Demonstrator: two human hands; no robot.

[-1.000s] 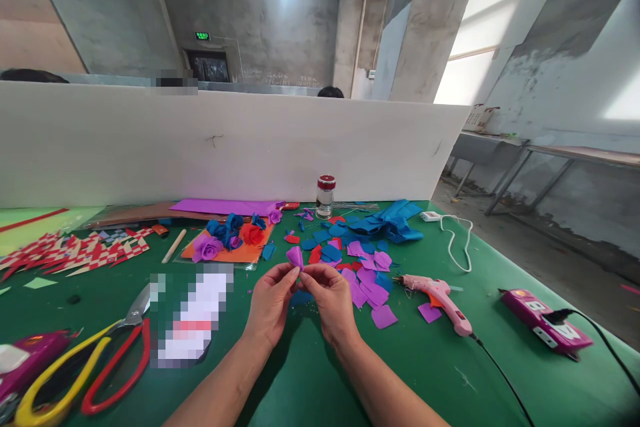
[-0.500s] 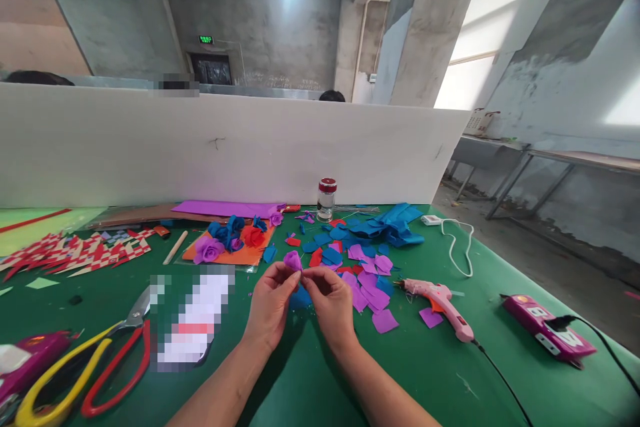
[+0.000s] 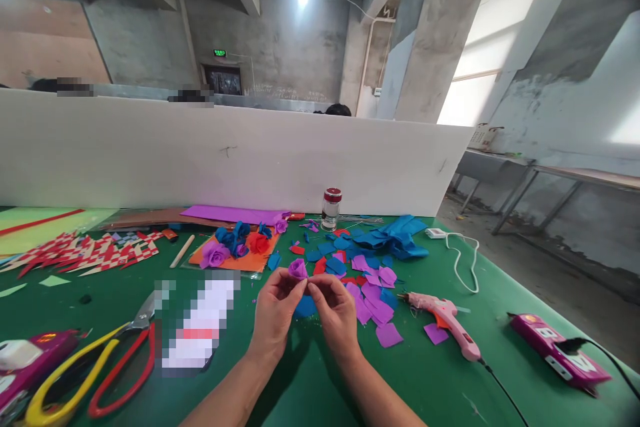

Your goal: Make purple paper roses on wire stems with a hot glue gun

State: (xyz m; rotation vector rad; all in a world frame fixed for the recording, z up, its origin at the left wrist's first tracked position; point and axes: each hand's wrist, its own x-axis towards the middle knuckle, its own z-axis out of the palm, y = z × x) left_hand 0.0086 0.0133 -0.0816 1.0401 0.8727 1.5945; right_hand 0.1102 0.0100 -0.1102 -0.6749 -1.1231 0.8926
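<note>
A small purple paper flower [image 3: 298, 269] is pinched between the fingers of my left hand [image 3: 274, 310], its petals curled at the top. My right hand [image 3: 336, 313] meets it from the other side, thumb and fingertips closed at the flower's lower edge. Both hands are raised over the green table [image 3: 310, 387]. Just beyond and to the right of them lie loose purple paper petals [image 3: 377, 307], mixed with blue and red pieces. Finished-looking purple, blue and red paper flowers [image 3: 215, 254] rest on an orange sheet [image 3: 250, 261] at the left.
A pink glue gun [image 3: 447, 320] lies on the right, its cord running to the front. Near it sit a purple power strip [image 3: 557, 350] and a white cable [image 3: 457, 260]. Scissors [image 3: 125, 353] lie left; a glass jar [image 3: 331, 210] stands before the white partition [image 3: 280, 160].
The view has tilted up and shifted left slightly, so everything sits lower and further right. My hands keep hold of the purple flower, which shows a little more of its curled top.
</note>
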